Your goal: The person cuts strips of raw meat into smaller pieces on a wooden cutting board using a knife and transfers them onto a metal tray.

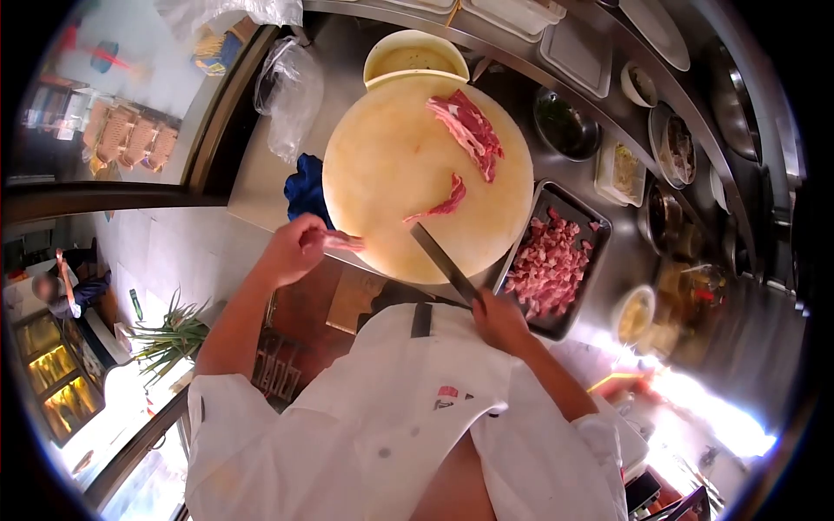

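Apparently mid-cutting, the left hand (294,249) is pinching a meat strip (345,241) by the board (382,148), the right hand (501,324) gripping a knife (446,263) over it (another cut would be needing steady placement).

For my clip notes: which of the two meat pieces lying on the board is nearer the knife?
The small thin piece, near the middle of the board, close to the tip of the knife. The larger slab lies farther off.
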A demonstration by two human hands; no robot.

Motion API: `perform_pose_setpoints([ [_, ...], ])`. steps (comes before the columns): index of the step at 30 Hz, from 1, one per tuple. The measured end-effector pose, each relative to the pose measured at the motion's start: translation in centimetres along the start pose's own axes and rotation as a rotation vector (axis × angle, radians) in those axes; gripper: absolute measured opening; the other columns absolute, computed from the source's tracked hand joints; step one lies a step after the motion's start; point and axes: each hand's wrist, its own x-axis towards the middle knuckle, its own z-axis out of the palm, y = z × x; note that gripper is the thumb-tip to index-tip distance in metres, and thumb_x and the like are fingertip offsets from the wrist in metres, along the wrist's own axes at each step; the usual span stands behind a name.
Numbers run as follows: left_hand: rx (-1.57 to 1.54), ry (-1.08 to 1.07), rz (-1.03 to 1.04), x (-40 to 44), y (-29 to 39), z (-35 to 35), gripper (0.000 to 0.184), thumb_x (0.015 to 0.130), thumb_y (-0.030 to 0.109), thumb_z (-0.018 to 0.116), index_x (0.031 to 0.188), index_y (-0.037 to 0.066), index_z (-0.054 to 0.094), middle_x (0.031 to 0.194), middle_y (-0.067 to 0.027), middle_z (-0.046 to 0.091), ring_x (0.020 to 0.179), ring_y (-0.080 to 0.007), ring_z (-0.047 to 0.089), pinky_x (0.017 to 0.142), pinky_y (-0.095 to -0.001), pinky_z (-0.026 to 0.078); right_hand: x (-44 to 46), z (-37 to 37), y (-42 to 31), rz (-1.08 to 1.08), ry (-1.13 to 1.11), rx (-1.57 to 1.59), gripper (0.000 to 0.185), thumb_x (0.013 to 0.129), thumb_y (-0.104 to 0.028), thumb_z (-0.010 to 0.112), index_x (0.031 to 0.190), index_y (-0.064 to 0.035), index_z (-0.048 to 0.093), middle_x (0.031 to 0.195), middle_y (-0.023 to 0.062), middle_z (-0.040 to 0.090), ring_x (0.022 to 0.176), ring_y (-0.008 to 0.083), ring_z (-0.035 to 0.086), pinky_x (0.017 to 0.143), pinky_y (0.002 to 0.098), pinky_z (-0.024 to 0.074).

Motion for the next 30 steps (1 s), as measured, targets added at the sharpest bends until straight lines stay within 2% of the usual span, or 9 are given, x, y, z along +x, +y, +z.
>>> perform_pose_setpoints([
  [4, -0.143, -0.061, 0.132, 3.4, 5.5, -1.8, 0.024, 0.094, -0.003, 0.066, 0.118, 0.002, 0.064, 0.102, -0.0021, 0.071, 0.088, -0.0072, 0.064, 0.079, -0.0257, 0.053, -1.3, 1.0, 2.6, -0.070, 0.115, 0.102, 0.026, 0.106, -0.030, 0.058, 0.113, -0.0065, 0.065, 0.088, 0.0239, 0.073, 0.083, 0.0474, 0.071, 0.075, 0.0588, 0.0548],
  [7, -0.204, -0.017, 0.276, 8.3, 8.1, -1.9, 0.028, 0.093, -0.003, 0.069, 0.120, 0.004, 0.065, 0.106, -0.0047, 0.071, 0.092, -0.0123, 0.066, 0.081, -0.0281, 0.055, -2.8, 0.5, 3.1, -0.034, 0.197, 0.147, 0.025, 0.104, -0.030, 0.062, 0.106, -0.0055, 0.068, 0.086, 0.0225, 0.073, 0.081, 0.0454, 0.071, 0.072, 0.0564, 0.0548],
  [10, 0.346, 0.244, 0.636, 12.8, 8.3, -1.4, 0.031, 0.091, 0.003, 0.075, 0.121, 0.006, 0.067, 0.112, -0.0086, 0.071, 0.101, -0.0243, 0.068, 0.088, -0.0360, 0.057, -4.1, 0.6, 3.8, 0.025, 0.292, 0.212, 0.025, 0.103, -0.030, 0.065, 0.103, -0.0049, 0.069, 0.083, 0.0225, 0.072, 0.078, 0.0444, 0.071, 0.069, 0.0541, 0.0546],
  [11, 0.539, 0.334, 0.654, 13.3, 8.4, -0.5, 0.035, 0.088, 0.008, 0.077, 0.122, 0.008, 0.069, 0.124, -0.0120, 0.068, 0.112, -0.0359, 0.065, 0.096, -0.0444, 0.055, -4.4, 0.6, 4.1, 0.042, 0.329, 0.240, 0.025, 0.103, -0.030, 0.065, 0.102, -0.0048, 0.069, 0.081, 0.0227, 0.071, 0.076, 0.0443, 0.071, 0.068, 0.0535, 0.0545],
  [16, 0.446, -0.118, 0.576, 16.5, 7.3, 9.6, 0.034, 0.084, 0.005, 0.075, 0.117, 0.010, 0.073, 0.136, -0.0101, 0.064, 0.126, -0.0350, 0.060, 0.105, -0.0472, 0.051, -5.4, 1.7, 5.2, 0.090, 0.426, 0.304, 0.025, 0.104, -0.028, 0.065, 0.102, -0.0028, 0.066, 0.075, 0.0248, 0.068, 0.071, 0.0464, 0.069, 0.064, 0.0528, 0.0529],
  [19, 0.613, -0.154, 0.947, 18.5, 8.9, 14.2, 0.031, 0.083, 0.007, 0.072, 0.114, 0.011, 0.074, 0.125, -0.0079, 0.069, 0.126, -0.0324, 0.060, 0.107, -0.0462, 0.049, -5.7, 1.9, 4.7, 0.131, 0.481, 0.359, 0.024, 0.104, -0.026, 0.065, 0.102, -0.0019, 0.065, 0.074, 0.0256, 0.067, 0.071, 0.0473, 0.069, 0.064, 0.0523, 0.0526],
  [22, 0.787, -0.257, 1.095, 21.4, 8.4, 15.6, 0.029, 0.083, 0.011, 0.072, 0.112, 0.011, 0.072, 0.115, -0.0052, 0.072, 0.125, -0.0299, 0.061, 0.109, -0.0460, 0.047, -6.0, 1.6, 4.4, 0.165, 0.515, 0.398, 0.025, 0.104, -0.026, 0.065, 0.102, -0.0007, 0.064, 0.075, 0.0263, 0.067, 0.073, 0.0479, 0.069, 0.064, 0.0512, 0.0526],
  [28, 0.529, -0.433, 0.498, 18.3, 12.3, 13.4, 0.024, 0.088, 0.015, 0.074, 0.112, 0.012, 0.068, 0.103, -0.0074, 0.069, 0.102, -0.0318, 0.070, 0.088, -0.0432, 0.057, -6.7, 2.2, 5.6, 0.230, 0.535, 0.472, 0.029, 0.105, -0.027, 0.065, 0.101, 0.0018, 0.063, 0.078, 0.0277, 0.067, 0.074, 0.0491, 0.068, 0.065, 0.0493, 0.0527],
  [30, 0.516, -0.261, 0.532, 15.8, 11.5, 13.0, 0.022, 0.090, 0.014, 0.073, 0.111, 0.012, 0.068, 0.104, -0.0085, 0.068, 0.095, -0.0329, 0.070, 0.081, -0.0422, 0.057, -6.9, 1.9, 5.7, 0.249, 0.534, 0.488, 0.029, 0.105, -0.027, 0.066, 0.100, 0.0021, 0.063, 0.079, 0.0279, 0.067, 0.075, 0.0494, 0.068, 0.066, 0.0495, 0.0527],
])
